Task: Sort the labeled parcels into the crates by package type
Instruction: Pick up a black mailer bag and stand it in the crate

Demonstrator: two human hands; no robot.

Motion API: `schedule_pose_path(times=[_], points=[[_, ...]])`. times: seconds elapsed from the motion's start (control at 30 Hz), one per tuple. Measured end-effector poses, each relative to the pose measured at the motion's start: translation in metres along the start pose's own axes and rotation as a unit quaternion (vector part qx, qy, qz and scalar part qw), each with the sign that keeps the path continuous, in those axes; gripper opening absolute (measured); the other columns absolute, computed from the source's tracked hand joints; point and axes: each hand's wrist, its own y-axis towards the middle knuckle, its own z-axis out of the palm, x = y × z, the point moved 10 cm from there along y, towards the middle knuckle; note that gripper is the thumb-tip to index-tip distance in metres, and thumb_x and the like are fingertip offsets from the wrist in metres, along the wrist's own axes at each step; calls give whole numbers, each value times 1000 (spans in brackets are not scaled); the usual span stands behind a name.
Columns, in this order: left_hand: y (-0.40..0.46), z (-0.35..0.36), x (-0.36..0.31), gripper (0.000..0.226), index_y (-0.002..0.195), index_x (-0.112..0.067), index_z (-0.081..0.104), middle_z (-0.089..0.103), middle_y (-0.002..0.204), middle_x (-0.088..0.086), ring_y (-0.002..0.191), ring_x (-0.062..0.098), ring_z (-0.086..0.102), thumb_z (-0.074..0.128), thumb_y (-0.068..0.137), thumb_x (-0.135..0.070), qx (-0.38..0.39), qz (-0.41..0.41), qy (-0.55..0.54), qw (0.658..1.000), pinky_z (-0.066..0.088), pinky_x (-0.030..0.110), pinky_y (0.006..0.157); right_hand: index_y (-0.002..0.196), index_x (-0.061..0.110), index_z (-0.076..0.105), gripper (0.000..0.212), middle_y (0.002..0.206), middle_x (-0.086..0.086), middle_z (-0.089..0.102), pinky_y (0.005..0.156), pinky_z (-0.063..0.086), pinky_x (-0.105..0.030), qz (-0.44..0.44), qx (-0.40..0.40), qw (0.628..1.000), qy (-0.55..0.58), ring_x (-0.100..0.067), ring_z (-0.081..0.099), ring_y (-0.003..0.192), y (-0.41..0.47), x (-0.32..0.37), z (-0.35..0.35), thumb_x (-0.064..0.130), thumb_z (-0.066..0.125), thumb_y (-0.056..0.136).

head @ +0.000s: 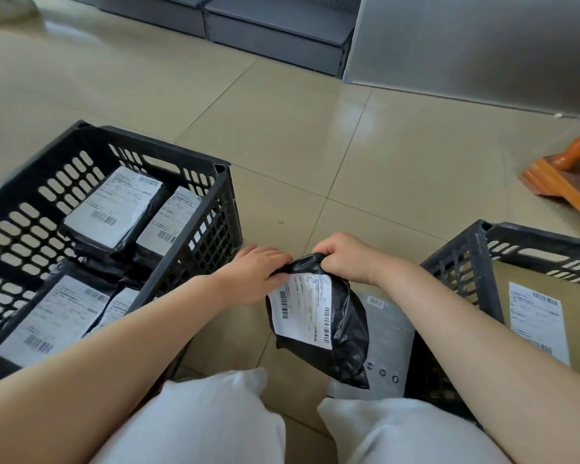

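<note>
A black plastic mailer bag (345, 333) with a white shipping label hangs between my knees, above the floor. My right hand (344, 259) grips its top edge with curled fingers. My left hand (253, 271) pinches the bag's upper left corner beside the label. The black crate on the left (195, 226) holds several black bagged parcels with white labels. The black crate on the right (476, 262) holds a brown cardboard parcel (503, 293) with a white label. A grey mailer (390, 339) lies on the floor behind the held bag.
Beige floor tiles (298, 128) stretch ahead between the crates. Grey shelving units (275, 31) stand at the back, a grey panel (466, 45) to the back right. An orange wooden furniture base (563, 182) sits at the right. My white-trousered knees (215, 416) fill the bottom.
</note>
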Motion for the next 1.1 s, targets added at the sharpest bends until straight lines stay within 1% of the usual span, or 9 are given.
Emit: schedule_pose_path(times=[0.1, 0.23, 0.4, 0.53, 0.63, 0.73, 0.9, 1.0, 1.1], points=[[-12, -13, 4, 18, 103, -25, 54, 59, 94, -12, 101, 13, 56, 38, 104, -31, -43, -14, -24, 999, 20, 41, 118, 56, 16, 54, 31, 49, 10, 50, 54, 34, -23, 6, 3, 999, -39, -9, 46, 53, -4, 8, -2, -6, 43, 75], [-27, -27, 13, 16, 92, -26, 45, 52, 79, -13, 85, 12, 55, 36, 105, -29, -104, -17, -15, 994, 19, 37, 116, 64, 21, 55, 30, 63, 6, 54, 55, 34, -24, 6, 5, 993, -115, -9, 48, 62, -8, 18, -2, -2, 44, 80], [-47, -40, 21, 16, 99, -20, 50, 57, 78, -2, 69, 14, 55, 39, 105, -29, -130, -54, -102, 985, 42, 30, 61, 110, 25, 62, 31, 107, 3, 65, 76, 47, -29, -8, -38, 994, -102, -18, 59, 97, -11, 32, -12, 8, 46, 90], [-65, -60, 40, 17, 100, -19, 51, 60, 76, 3, 61, 16, 56, 39, 105, -30, -177, -116, -141, 967, 38, 26, 49, 150, 22, 33, 58, 148, -6, 44, 99, 37, -32, -17, -108, 987, -118, -25, 44, 132, -9, 50, -24, 21, 52, 95], [-80, -81, 52, 17, 97, -20, 54, 61, 77, 2, 63, 18, 58, 41, 104, -30, -232, -159, -179, 943, 38, 26, 49, 157, 23, 18, 68, 160, -7, 30, 108, 32, -33, -2, -157, 987, -47, -26, 35, 143, -10, 60, -34, 28, 51, 98], [-101, -104, 71, 15, 98, -24, 56, 62, 79, 1, 66, 19, 58, 43, 103, -29, -293, -200, -216, 910, 42, 31, 54, 156, 17, 17, 67, 156, -9, 38, 106, 35, -34, -15, -129, 985, -112, -28, 43, 137, -8, 79, -21, 29, 49, 99], [-126, -128, 94, 18, 105, -20, 52, 62, 87, 2, 76, 21, 62, 37, 105, -30, -310, -232, -222, 895, 50, 40, 58, 134, 11, 36, 42, 126, -9, 53, 82, 47, -37, -77, -148, 977, -135, -27, 54, 107, -4, 122, -3, 27, 48, 97], [-144, -137, 100, 20, 106, -17, 50, 61, 91, 6, 81, 26, 65, 35, 106, -30, -318, -246, -231, 886, 56, 50, 69, 152, 14, 21, 69, 154, -8, 35, 108, 36, -39, -100, -152, 980, -75, -26, 39, 137, -1, 148, -2, 38, 55, 97], [-170, -153, 118, 23, 105, -13, 50, 60, 91, 3, 77, 21, 61, 35, 106, -31, -379, -268, -243, 852, 54, 44, 62, 157, 15, 13, 77, 163, -6, 21, 115, 26, -36, -97, -186, 978, 8, -23, 27, 147, 3, 166, -6, 46, 51, 99]])
